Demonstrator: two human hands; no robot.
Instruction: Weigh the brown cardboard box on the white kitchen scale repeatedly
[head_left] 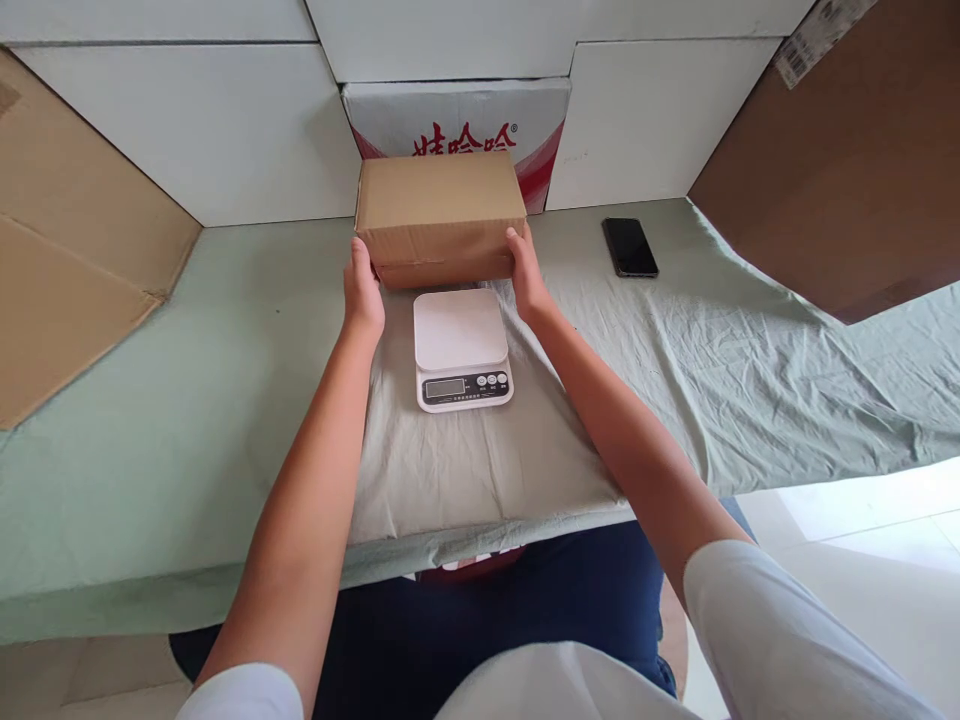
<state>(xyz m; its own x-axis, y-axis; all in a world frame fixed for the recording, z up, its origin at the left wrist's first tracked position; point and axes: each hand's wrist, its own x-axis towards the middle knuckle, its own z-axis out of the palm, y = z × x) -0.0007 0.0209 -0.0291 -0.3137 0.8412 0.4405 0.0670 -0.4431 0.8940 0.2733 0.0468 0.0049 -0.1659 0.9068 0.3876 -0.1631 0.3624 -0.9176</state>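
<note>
Between my two hands is a closed brown cardboard box (442,225), just behind the scale. My left hand (363,290) grips its left end, thumb on the near left edge. At the right end, my right hand (527,272) holds it the same way, with the thumb on the front face. The fingers of both hands are mostly hidden behind the box. On the cloth nearer to me lies a white digital kitchen scale (461,345), its bare platform toward the box and its dark display and buttons facing me. Whether the box touches the cloth I cannot tell.
A pale green cloth (187,450) covers the table. To the right lies a black smartphone (630,247). Large cardboard panels stand at the left (82,220) and right (825,170). Behind the box is a white carton (457,105) with red printing, against white panels (187,130).
</note>
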